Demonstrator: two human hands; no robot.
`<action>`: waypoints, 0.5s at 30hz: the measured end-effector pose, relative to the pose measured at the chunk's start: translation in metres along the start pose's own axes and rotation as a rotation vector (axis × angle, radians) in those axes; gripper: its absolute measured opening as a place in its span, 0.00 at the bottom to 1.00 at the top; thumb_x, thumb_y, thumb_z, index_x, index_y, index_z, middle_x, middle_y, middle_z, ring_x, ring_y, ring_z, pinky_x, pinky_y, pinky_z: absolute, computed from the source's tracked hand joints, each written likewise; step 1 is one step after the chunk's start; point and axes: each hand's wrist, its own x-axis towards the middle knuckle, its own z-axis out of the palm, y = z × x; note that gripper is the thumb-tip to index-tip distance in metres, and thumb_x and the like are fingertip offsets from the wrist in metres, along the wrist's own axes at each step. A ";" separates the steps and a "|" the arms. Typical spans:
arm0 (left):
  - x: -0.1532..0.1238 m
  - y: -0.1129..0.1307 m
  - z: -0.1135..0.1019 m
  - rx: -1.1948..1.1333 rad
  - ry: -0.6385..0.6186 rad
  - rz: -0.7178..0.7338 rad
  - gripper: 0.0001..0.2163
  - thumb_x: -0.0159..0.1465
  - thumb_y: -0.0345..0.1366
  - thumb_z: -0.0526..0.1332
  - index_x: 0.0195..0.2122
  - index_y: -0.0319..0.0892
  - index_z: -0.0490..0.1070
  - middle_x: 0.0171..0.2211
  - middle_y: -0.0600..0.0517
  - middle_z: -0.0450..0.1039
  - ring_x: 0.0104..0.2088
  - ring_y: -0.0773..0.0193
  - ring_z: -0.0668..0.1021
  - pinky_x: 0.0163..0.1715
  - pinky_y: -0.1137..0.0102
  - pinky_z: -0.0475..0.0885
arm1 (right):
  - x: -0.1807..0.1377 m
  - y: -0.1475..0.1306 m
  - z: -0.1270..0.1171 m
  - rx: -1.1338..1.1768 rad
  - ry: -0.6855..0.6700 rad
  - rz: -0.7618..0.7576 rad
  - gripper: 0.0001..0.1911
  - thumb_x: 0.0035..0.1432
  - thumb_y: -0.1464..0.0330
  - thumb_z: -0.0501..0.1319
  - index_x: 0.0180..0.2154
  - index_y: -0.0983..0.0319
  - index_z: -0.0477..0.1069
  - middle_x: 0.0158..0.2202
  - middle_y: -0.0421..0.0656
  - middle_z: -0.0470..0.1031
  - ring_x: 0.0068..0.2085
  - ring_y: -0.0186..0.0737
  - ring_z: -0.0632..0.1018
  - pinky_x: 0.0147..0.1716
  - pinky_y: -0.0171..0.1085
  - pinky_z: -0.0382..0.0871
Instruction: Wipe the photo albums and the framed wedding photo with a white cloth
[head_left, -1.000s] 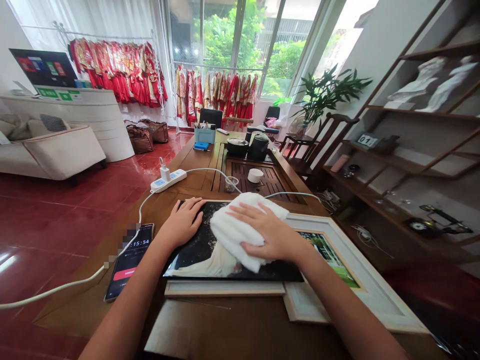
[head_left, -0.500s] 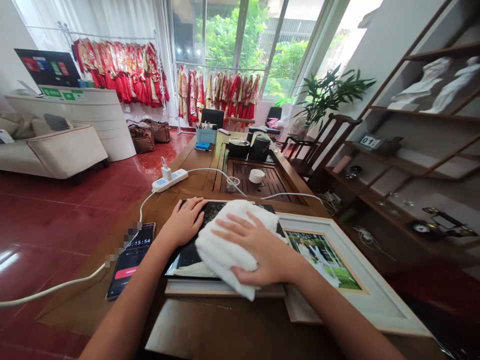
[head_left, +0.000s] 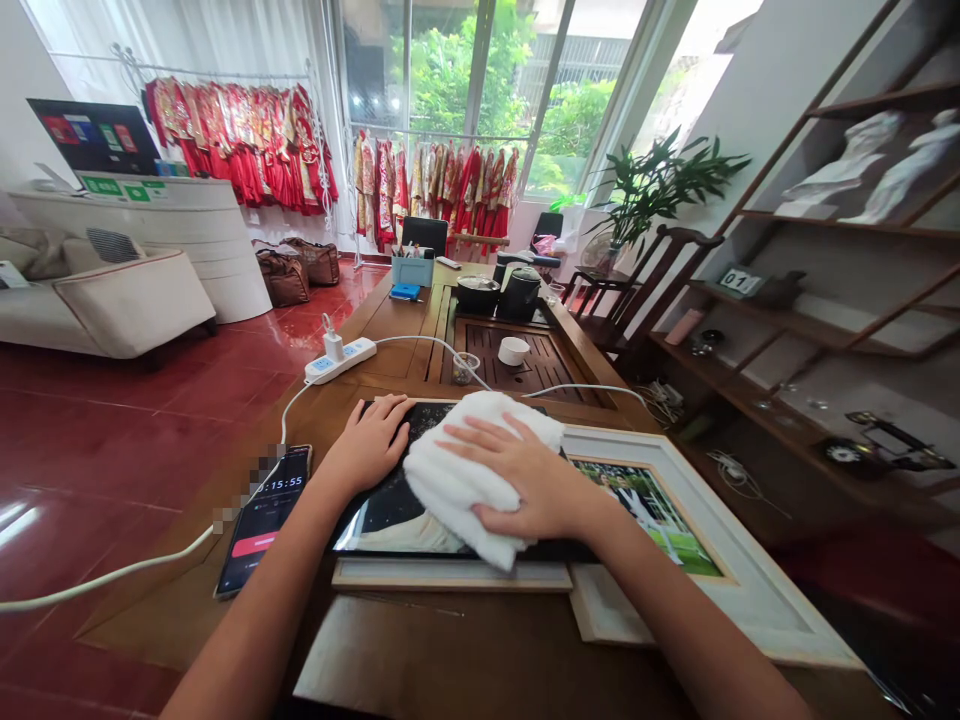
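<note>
My right hand (head_left: 529,480) presses down on a white towel (head_left: 442,475), gripping it with the fingers spread over its top and the thumb at its near side. Under the towel lies a glossy dark picture panel (head_left: 375,522) with pale shapes along its near edge. That panel rests on a white frame (head_left: 450,576), whose front edge shows. Fingers stretched out, my left hand (head_left: 371,442) lies flat on the panel's far left part. To the right is a white picture frame (head_left: 772,580) holding a photo of people outdoors, partly covered by my right forearm.
A phone (head_left: 262,525) showing a timer lies left of my left forearm. Beyond it is a white power strip (head_left: 340,361) with its cable. Farther along the wooden table are a white cup (head_left: 514,351), a small clear cup (head_left: 466,368) and a dark kettle (head_left: 520,293).
My right hand and the towel have shifted slightly right and away from me, uncovering more of the panel's near part. My left hand stays in place.
</note>
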 end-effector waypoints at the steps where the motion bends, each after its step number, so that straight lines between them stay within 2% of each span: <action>1: -0.001 0.000 -0.001 -0.002 0.001 0.000 0.20 0.70 0.39 0.44 0.62 0.48 0.58 0.63 0.49 0.60 0.63 0.58 0.61 0.64 0.50 0.49 | -0.001 0.009 0.000 -0.016 0.021 0.047 0.40 0.54 0.57 0.58 0.66 0.51 0.49 0.67 0.43 0.53 0.66 0.52 0.54 0.63 0.60 0.35; 5: -0.003 0.000 -0.003 -0.009 0.002 -0.003 0.20 0.70 0.40 0.44 0.62 0.48 0.58 0.63 0.49 0.59 0.63 0.58 0.61 0.64 0.50 0.48 | -0.009 0.043 -0.001 -0.072 0.112 0.221 0.37 0.57 0.55 0.56 0.66 0.52 0.49 0.67 0.45 0.54 0.66 0.54 0.56 0.61 0.63 0.43; 8: -0.003 0.000 -0.004 -0.002 0.008 -0.004 0.20 0.70 0.40 0.44 0.62 0.48 0.58 0.63 0.49 0.59 0.63 0.58 0.61 0.64 0.50 0.49 | -0.014 0.056 -0.001 -0.096 0.143 0.266 0.37 0.58 0.55 0.55 0.66 0.53 0.48 0.67 0.46 0.53 0.65 0.55 0.56 0.60 0.63 0.46; 11: -0.003 0.001 -0.005 0.004 0.014 -0.001 0.20 0.70 0.40 0.44 0.62 0.48 0.58 0.63 0.49 0.60 0.63 0.58 0.61 0.64 0.50 0.49 | -0.016 0.053 -0.002 -0.122 0.133 0.250 0.37 0.58 0.55 0.55 0.66 0.52 0.47 0.67 0.44 0.52 0.66 0.55 0.55 0.60 0.64 0.45; 15: -0.004 0.001 -0.006 0.008 0.017 0.007 0.20 0.70 0.39 0.43 0.62 0.48 0.57 0.63 0.49 0.60 0.63 0.58 0.61 0.63 0.49 0.50 | -0.014 0.033 -0.006 -0.116 0.092 0.188 0.38 0.58 0.55 0.56 0.67 0.51 0.46 0.67 0.44 0.51 0.66 0.54 0.54 0.61 0.64 0.42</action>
